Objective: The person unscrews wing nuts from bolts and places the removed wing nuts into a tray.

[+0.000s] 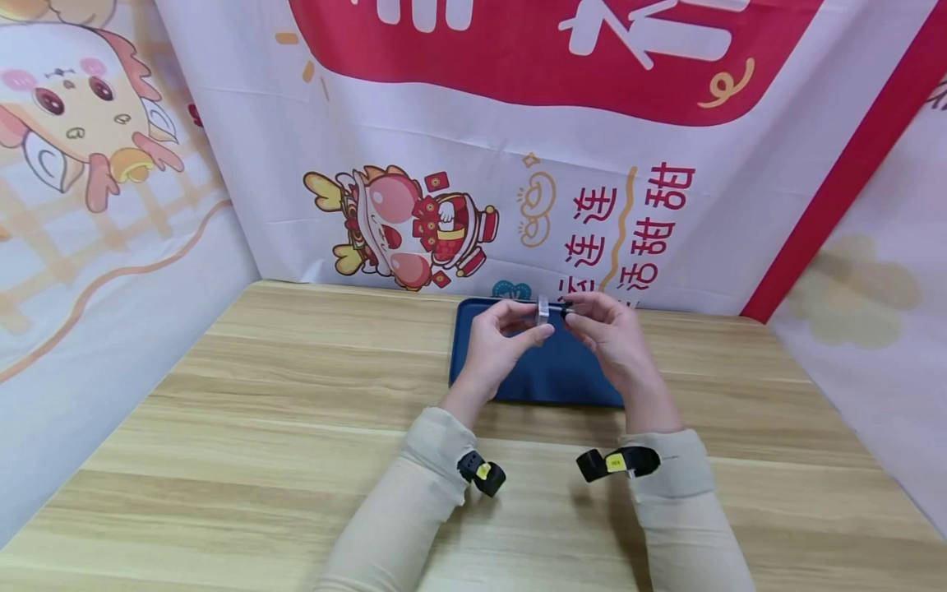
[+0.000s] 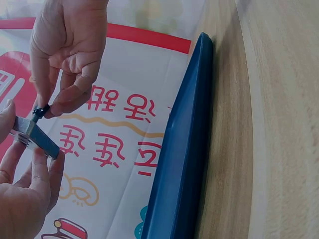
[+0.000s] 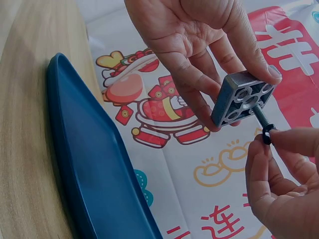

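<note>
Above the blue tray (image 1: 547, 378), my left hand (image 1: 494, 345) pinches a small square metal plate (image 3: 238, 102) by its edges, thumb on one side and fingers on the other. The plate is silver with round recesses at its corners and a hole in the middle. A threaded bolt (image 3: 261, 116) stands out from that middle hole. Around the bolt's outer end is a small black piece (image 3: 268, 133), pinched between the thumb and fingertips of my right hand (image 1: 616, 337). Both hands are raised, facing each other across the plate.
The tray has a low raised rim and lies on the wood-grain table (image 1: 296, 427) near its back edge. Behind it hangs a printed white and red cloth (image 1: 444, 123), with more printed cloth at the left and right sides. Each wrist wears a black strap.
</note>
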`<state>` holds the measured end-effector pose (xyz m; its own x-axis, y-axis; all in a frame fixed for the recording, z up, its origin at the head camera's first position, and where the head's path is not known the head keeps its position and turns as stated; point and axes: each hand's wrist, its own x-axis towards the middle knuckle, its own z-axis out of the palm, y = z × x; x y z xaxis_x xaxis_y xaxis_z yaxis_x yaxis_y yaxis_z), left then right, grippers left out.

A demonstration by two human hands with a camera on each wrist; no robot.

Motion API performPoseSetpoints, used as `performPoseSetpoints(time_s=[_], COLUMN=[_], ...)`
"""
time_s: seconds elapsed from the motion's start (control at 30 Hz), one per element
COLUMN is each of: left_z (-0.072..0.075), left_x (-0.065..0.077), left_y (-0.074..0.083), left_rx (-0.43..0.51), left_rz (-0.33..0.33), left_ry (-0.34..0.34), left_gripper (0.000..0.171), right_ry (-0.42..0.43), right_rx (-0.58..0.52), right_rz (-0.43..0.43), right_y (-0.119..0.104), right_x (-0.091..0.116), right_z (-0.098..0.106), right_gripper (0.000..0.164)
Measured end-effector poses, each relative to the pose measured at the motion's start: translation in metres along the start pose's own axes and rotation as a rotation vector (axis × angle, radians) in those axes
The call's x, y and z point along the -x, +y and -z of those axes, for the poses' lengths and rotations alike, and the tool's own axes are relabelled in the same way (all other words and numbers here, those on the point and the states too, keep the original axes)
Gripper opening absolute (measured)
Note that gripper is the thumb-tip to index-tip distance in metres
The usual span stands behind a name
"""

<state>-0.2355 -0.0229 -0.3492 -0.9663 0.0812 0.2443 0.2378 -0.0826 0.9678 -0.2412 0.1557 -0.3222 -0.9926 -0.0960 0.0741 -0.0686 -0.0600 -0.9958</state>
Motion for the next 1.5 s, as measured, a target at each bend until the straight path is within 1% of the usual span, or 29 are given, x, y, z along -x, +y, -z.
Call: performPoseSetpoints(time_s=[0.1, 0.17, 0.23, 0.33, 0.43, 0.57, 0.87, 1.0, 1.1, 1.33, 1.5], left_z=[-0.0001, -0.0005, -0.0011, -0.0024, -0.0037, -0.0049, -0.0065, -0.0067, -0.0063, -0.0048, -0.0037], left_x=[0.0005, 0.0007, 0.0009, 0.0008, 0.0006, 0.0005, 0.001, 0.0008, 0.0003, -0.0011, -0.0017], left_y=[0.0003, 0.0003, 0.0002, -0.0006, -0.0015, -0.0026, -0.0024, -0.003, -0.0039, -0.0048, -0.0054], left_rx=[0.0, 0.002, 0.001, 0.003, 0.002, -0.007, -0.026, -0.037, -0.042, -0.035, -0.011], left_rz=[-0.005, -0.008, -0.006, -0.001, -0.001, -0.003, 0.013, 0.011, 0.01, 0.007, 0.007], left_ry=[0.001, 0.001, 0.001, -0.005, -0.012, -0.012, -0.013, -0.006, 0.0, 0.007, 0.005], left_gripper=[0.035, 0.035, 0.035, 0.034, 0.034, 0.033, 0.033, 0.032, 0.032, 0.032, 0.033], right_ry=[0.022, 0.038, 0.059, 0.054, 0.055, 0.066, 0.103, 0.109, 0.096, 0.038, 0.016], right_rx=[-0.103, -0.195, -0.263, -0.28, -0.274, -0.29, -0.321, -0.34, -0.354, -0.334, -0.326], right_rz=[-0.046, -0.099, -0.16, -0.232, -0.261, -0.267, -0.262, -0.259, -0.258, -0.212, -0.182], right_y=[-0.0024, -0.0043, -0.006, -0.008, -0.0089, -0.0081, -0.0072, -0.0079, -0.0078, -0.0073, -0.007], right_x=[0.0008, 0.0011, 0.0012, 0.002, 0.0022, 0.0019, 0.0015, 0.0012, 0.0004, -0.0005, -0.0006], right_z=[0.0008, 0.0021, 0.0033, 0.0039, 0.0014, -0.0028, -0.0037, -0.0037, -0.0027, 0.0026, 0.0039], right_gripper=[0.015, 0.015, 0.02, 0.024, 0.021, 0.016, 0.02, 0.019, 0.016, 0.022, 0.014])
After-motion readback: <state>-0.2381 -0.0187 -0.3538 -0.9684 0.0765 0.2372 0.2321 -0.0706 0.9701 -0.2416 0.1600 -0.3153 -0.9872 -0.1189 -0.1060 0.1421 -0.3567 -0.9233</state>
